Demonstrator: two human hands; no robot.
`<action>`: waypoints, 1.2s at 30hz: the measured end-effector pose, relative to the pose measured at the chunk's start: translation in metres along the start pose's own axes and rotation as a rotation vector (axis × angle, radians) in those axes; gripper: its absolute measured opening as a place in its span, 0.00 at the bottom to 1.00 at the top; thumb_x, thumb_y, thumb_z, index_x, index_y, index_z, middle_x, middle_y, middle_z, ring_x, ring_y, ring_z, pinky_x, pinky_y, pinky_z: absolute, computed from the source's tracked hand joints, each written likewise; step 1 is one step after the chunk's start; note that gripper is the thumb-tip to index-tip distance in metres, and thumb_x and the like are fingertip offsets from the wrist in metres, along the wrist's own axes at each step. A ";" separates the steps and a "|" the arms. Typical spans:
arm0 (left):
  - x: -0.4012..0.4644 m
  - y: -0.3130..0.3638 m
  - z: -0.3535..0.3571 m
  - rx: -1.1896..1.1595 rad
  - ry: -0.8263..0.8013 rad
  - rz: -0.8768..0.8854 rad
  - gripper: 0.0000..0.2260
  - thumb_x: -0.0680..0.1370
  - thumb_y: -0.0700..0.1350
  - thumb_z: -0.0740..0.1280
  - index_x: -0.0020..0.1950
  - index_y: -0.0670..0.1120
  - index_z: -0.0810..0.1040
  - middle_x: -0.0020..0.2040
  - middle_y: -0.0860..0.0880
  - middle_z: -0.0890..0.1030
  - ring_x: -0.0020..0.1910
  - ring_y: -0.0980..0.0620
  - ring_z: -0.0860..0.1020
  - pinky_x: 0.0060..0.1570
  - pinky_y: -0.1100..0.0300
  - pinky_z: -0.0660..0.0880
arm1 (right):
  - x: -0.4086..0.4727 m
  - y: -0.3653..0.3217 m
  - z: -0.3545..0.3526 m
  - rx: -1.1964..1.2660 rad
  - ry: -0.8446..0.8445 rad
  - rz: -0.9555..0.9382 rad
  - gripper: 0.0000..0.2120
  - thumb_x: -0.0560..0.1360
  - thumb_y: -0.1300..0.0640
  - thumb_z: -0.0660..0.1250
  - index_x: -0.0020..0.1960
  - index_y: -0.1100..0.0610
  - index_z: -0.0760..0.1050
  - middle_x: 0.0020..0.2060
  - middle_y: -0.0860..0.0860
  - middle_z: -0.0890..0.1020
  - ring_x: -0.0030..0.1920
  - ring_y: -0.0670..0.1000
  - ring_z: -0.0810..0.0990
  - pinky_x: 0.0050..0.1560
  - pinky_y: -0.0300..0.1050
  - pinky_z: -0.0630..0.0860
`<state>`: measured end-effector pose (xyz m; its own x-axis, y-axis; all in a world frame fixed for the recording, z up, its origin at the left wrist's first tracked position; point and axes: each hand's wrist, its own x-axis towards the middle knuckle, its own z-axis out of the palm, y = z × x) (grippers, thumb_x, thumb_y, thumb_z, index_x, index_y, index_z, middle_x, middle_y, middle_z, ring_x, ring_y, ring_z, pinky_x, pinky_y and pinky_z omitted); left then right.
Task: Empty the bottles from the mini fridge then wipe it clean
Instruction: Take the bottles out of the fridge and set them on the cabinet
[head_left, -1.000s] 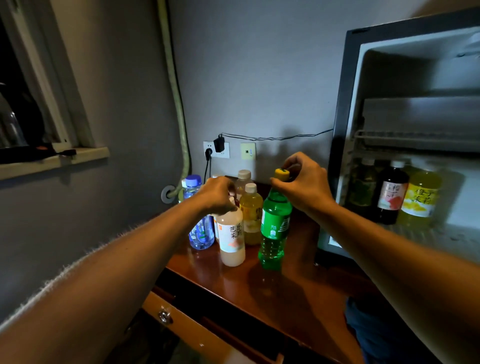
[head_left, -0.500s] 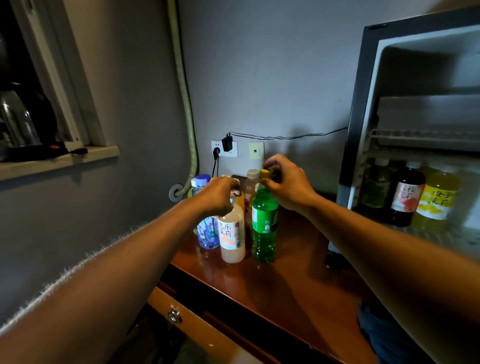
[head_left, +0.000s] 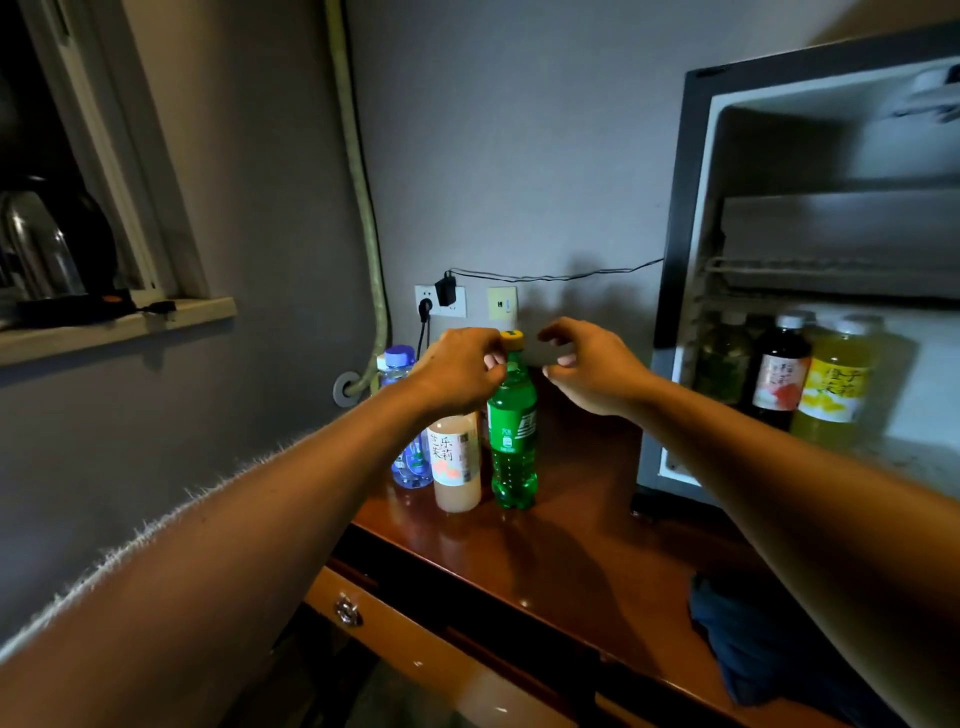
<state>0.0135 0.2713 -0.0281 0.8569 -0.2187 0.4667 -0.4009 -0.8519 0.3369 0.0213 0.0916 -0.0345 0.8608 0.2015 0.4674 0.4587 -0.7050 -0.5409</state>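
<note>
Head camera looks forward and down, close over the desk (head_left: 597, 561).

green bottle (head_left: 513, 441) upright on table (head_left: 582, 561) | hands: right (head_left: 592, 366) loose beside it

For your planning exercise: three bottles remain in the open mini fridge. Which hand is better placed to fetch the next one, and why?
The right hand. It hangs free, fingers loosely curled on nothing, nearer the mini fridge; the left hand sits farther away, over the green bottle.

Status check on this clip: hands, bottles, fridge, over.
Left hand and right hand loosely curled, empty, flanking green plastic soda bottle on brown wooden tabletop. Three bottles remain in open mini fridge.
</note>
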 end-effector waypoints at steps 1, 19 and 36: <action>-0.002 0.005 0.001 -0.011 -0.005 0.006 0.09 0.78 0.44 0.66 0.56 0.47 0.79 0.52 0.49 0.82 0.49 0.50 0.80 0.53 0.50 0.79 | -0.005 0.003 -0.006 -0.033 0.003 0.010 0.19 0.74 0.58 0.69 0.64 0.54 0.74 0.59 0.55 0.77 0.56 0.55 0.78 0.57 0.46 0.73; 0.005 0.109 0.060 0.164 -0.243 0.068 0.36 0.77 0.62 0.62 0.78 0.47 0.52 0.75 0.43 0.60 0.73 0.40 0.62 0.70 0.44 0.64 | -0.076 0.064 -0.106 -0.453 -0.109 0.307 0.42 0.69 0.36 0.70 0.76 0.43 0.55 0.76 0.51 0.56 0.75 0.60 0.55 0.73 0.63 0.57; 0.041 0.202 0.130 0.135 -0.417 0.174 0.25 0.77 0.57 0.64 0.69 0.44 0.67 0.65 0.41 0.73 0.62 0.42 0.73 0.58 0.50 0.73 | -0.108 0.138 -0.169 -0.437 -0.089 0.566 0.29 0.73 0.45 0.68 0.71 0.48 0.64 0.62 0.55 0.76 0.55 0.56 0.74 0.57 0.50 0.73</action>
<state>0.0099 0.0285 -0.0477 0.8490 -0.5125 0.1289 -0.5279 -0.8340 0.1607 -0.0454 -0.1425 -0.0414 0.9637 -0.2338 0.1291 -0.1773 -0.9216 -0.3452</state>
